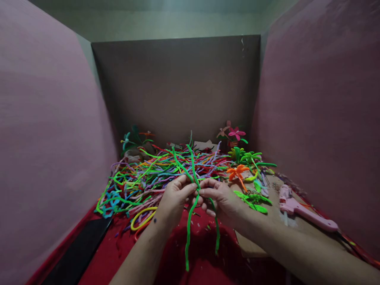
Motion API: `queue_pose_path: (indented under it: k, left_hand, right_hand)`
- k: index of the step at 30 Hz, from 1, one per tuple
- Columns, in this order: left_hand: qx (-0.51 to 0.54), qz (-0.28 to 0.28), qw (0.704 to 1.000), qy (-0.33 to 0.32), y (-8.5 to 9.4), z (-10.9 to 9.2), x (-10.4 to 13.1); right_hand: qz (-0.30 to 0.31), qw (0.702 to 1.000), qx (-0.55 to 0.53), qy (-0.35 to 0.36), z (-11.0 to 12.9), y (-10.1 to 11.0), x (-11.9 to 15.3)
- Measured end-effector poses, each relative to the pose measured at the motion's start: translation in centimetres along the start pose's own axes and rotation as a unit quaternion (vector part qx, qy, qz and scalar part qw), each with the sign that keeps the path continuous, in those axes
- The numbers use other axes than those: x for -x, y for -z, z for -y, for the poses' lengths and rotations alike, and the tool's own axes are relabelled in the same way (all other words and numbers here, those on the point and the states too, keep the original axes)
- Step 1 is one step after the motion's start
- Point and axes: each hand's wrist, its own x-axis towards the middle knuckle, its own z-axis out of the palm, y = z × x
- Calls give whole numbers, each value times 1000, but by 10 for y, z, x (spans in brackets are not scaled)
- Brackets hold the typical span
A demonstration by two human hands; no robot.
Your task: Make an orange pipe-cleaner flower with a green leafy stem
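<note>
Two bright green pipe cleaners (189, 237) cross each other in front of me, their upper ends pointing away and their lower ends hanging toward the red cloth. My left hand (180, 194) pinches them at the crossing between thumb and forefinger. From the other side, my right hand (218, 194) grips the same spot, its thumb and forefinger closed and its lower fingers curled near the right hanging strand. The fingertips of both hands almost meet and partly hide the crossing. Beyond the hands lies a big heap of many-coloured pipe cleaners (160, 170).
A pink glue gun (308, 215) lies on a cardboard sheet (252, 243) at right. Near it are an orange pipe-cleaner flower (237, 173) and green leaf pieces (252, 201). A black flat object (80, 249) rests at left on the red cloth (175, 257). Pink walls (320, 111) flank both sides.
</note>
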Motion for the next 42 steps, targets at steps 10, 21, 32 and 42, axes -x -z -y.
queue_pose_path:
  k: [10, 21, 32, 42]
  left_hand:
    - [78, 33, 995, 43, 1, 2, -2]
    - [5, 3, 997, 73, 1, -1, 0]
    - [-5, -37, 999, 21, 7, 2, -4]
    - [-174, -41, 977, -115, -7, -1, 4]
  right_hand:
    - [62, 998, -16, 16, -1, 2, 1]
    - [-4, 983, 143, 117, -4, 4, -5]
    - [-34, 996, 41, 69, 3, 6, -7]
    - [-21, 998, -49, 37, 5, 8, -10]
